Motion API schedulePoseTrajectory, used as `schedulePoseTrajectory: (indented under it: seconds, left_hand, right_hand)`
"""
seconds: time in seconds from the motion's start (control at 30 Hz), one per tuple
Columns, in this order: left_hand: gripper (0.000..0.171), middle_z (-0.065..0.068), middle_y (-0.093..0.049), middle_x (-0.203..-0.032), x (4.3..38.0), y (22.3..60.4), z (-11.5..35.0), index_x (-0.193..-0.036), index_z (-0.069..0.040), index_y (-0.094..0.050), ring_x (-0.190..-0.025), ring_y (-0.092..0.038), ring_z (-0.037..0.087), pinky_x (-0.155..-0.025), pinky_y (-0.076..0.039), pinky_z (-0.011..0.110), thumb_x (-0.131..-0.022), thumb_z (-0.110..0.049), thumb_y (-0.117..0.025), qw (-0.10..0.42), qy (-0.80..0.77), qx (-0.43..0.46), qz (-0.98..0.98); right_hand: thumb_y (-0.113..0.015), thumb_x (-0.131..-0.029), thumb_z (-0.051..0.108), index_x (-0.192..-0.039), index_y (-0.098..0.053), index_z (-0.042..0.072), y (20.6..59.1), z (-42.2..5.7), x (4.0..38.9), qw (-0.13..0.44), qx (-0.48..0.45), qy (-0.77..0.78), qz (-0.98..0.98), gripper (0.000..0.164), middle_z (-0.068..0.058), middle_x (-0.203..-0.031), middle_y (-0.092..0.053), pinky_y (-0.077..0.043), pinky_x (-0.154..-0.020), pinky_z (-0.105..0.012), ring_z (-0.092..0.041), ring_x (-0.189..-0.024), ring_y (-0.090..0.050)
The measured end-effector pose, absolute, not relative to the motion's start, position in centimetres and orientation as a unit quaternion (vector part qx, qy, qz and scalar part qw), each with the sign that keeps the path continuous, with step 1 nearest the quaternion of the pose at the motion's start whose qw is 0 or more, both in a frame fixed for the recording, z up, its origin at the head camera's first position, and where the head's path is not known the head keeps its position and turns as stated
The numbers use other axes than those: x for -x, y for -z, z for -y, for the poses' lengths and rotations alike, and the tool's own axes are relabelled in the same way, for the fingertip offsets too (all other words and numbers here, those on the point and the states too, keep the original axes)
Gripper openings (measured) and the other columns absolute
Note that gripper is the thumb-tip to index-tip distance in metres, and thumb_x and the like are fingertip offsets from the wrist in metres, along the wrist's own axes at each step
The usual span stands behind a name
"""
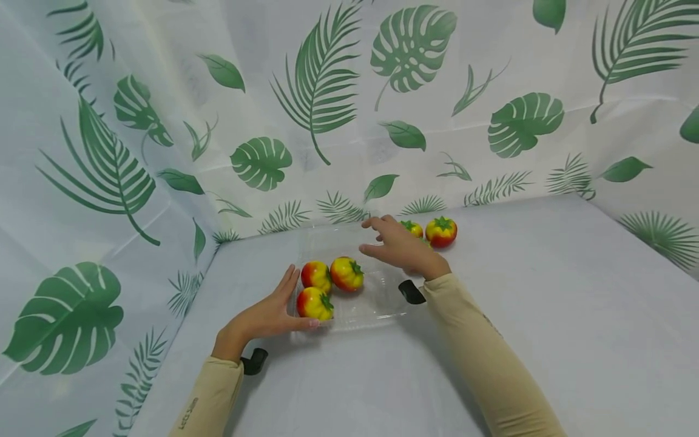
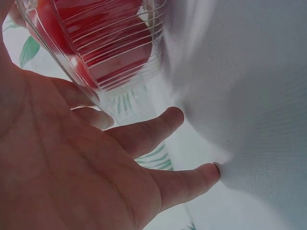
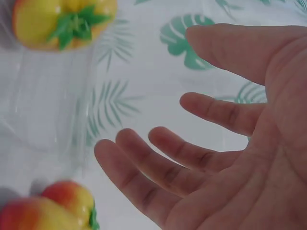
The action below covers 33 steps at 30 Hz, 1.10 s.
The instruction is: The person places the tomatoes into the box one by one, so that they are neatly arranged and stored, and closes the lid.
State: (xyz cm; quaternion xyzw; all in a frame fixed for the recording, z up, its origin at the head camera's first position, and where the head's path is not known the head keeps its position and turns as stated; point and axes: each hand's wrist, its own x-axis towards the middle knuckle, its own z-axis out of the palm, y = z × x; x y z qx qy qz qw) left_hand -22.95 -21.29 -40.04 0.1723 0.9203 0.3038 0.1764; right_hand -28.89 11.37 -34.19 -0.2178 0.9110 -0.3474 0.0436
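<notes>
A clear plastic container point(image 1: 377, 300) lies on the table, with three red-and-yellow ribbed fruits point(image 1: 346, 274) with green star-shaped tops in its left part. My left hand point(image 1: 267, 312) is at the container's left end, fingers spread along its wall and thumb at the near corner. In the left wrist view, red fruit point(image 2: 115, 40) shows through the ridged plastic close to the fingers. Over the container's right side hovers my right hand point(image 1: 403, 246), fingers apart, holding nothing. Similar fruits point(image 1: 441, 232) lie just beyond it, partly hidden behind the hand.
A white cloth covers the table point(image 1: 546, 291). White curtains with green leaf prints point(image 1: 338, 121) hang behind and at the sides. Each wrist carries a small black device point(image 1: 411, 292).
</notes>
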Motion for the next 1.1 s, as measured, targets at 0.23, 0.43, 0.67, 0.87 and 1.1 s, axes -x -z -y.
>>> schedulePoseTrajectory:
  seconds: [0.23, 0.43, 0.67, 0.87, 1.1]
  left_hand:
    - [0.13, 0.011, 0.013, -0.179, 22.8, 39.9, 21.3, -0.172, -0.007, 0.001, -0.163, -0.006, 0.037, -0.127, -0.019, 0.061, -0.088, -0.066, -0.079, 0.179, -0.307, -0.171, -0.919]
    - [0.131, 0.012, 0.013, -0.179, 22.8, 40.0, 21.4, -0.172, -0.007, 0.001, -0.163, -0.006, 0.038, -0.126, -0.019, 0.061, -0.088, -0.067, -0.078, 0.18, -0.305, -0.173, -0.919]
    - [0.131, 0.012, 0.013, -0.179, 22.9, 40.1, 21.4, -0.172, -0.007, 0.002, -0.163, -0.006, 0.038, -0.126, -0.019, 0.061, -0.088, -0.068, -0.078, 0.18, -0.303, -0.176, -0.919]
    - [0.132, 0.011, 0.014, -0.179, 23.1, 40.1, 21.3, -0.172, -0.007, 0.002, -0.163, -0.006, 0.038, -0.126, -0.019, 0.062, -0.088, -0.069, -0.078, 0.18, -0.303, -0.176, -0.919]
    - [0.132, 0.012, 0.014, -0.179, 23.0, 39.9, 21.2, -0.172, -0.007, 0.003, -0.163, -0.006, 0.039, -0.126, -0.019, 0.063, -0.087, -0.068, -0.078, 0.183, -0.304, -0.174, -0.919]
  right_hand:
    - [-0.07, -0.105, 0.026, -0.153, -0.05, -0.001, 33.6, -14.0, 29.2, 0.01, 0.194, 0.363, -0.911, 0.059, -0.026, -0.145, -0.049, -0.05, -0.109, -0.058, -0.045, -0.133, -0.055]
    - [-0.067, -0.105, 0.027, -0.155, -0.046, -0.004, 33.7, -16.1, 29.8, -0.011, 0.169, 0.364, -0.916, 0.062, -0.029, -0.153, -0.045, -0.045, -0.112, -0.062, -0.048, -0.137, -0.048]
    - [-0.064, -0.107, 0.031, -0.158, -0.04, -0.004, 33.9, -18.5, 30.0, -0.013, 0.123, 0.378, -0.917, 0.067, -0.032, -0.156, -0.04, -0.042, -0.114, -0.064, -0.049, -0.139, -0.045]
    - [-0.061, -0.108, 0.036, -0.161, -0.035, -0.004, 34.7, -20.3, 30.5, -0.014, 0.084, 0.388, -0.918, 0.072, -0.034, -0.155, -0.039, -0.037, -0.118, -0.065, -0.05, -0.142, -0.042]
    - [-0.06, -0.108, 0.039, -0.163, -0.03, -0.004, 36.0, -22.2, 31.0, -0.022, 0.036, 0.415, -0.909, 0.076, -0.037, -0.16, -0.034, -0.035, -0.118, -0.067, -0.052, -0.145, -0.037]
